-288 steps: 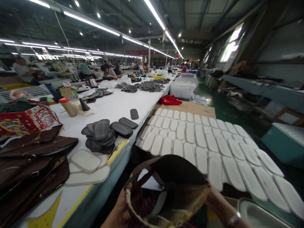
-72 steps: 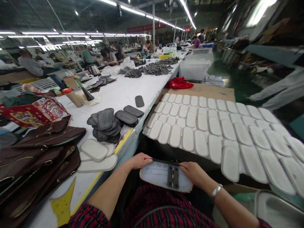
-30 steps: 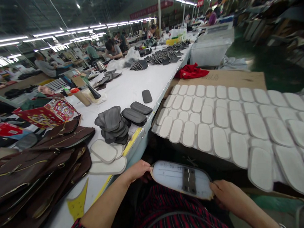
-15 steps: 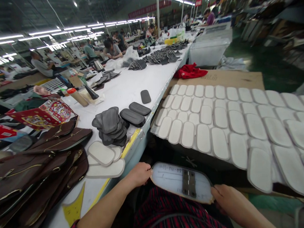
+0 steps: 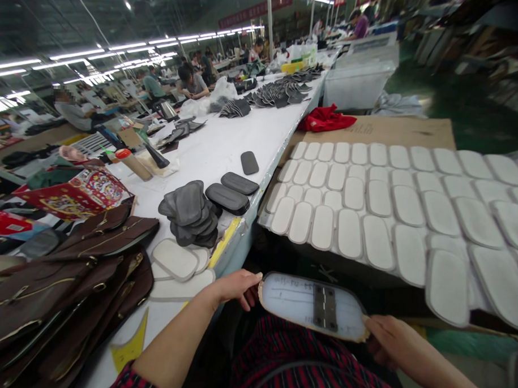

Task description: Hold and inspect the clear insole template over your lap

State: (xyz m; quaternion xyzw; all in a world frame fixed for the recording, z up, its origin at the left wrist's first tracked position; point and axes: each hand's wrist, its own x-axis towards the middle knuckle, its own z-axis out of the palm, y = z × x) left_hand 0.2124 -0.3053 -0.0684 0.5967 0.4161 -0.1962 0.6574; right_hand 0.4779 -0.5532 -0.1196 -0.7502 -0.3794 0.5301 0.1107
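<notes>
Between my hands, above my lap, is an oval translucent plastic template (image 5: 287, 299). A dark metal hinge (image 5: 325, 308) crosses it, handwriting runs along its upper edge, and its ends have a tan rim. My left hand (image 5: 240, 288) pinches its left end between thumb and fingers. At the opposite end my right hand (image 5: 387, 339) grips the rim, its fingertips partly hidden below. White oval pieces with grey borders (image 5: 175, 260) lie on the table to the left, in front of a heap of dark grey oval pieces (image 5: 186, 205).
Rows of white oval pieces (image 5: 378, 240) cover a cardboard-topped surface at right, with a red cloth (image 5: 327, 118) behind. Brown zippered bags (image 5: 68, 300) are piled at left beside a red patterned box (image 5: 89, 194). The white table (image 5: 201, 152) stretches away, and people sit at work further back.
My left fingers have shifted and spread a little at the template's left end. The template stays nearly in place, and the view has moved slightly.
</notes>
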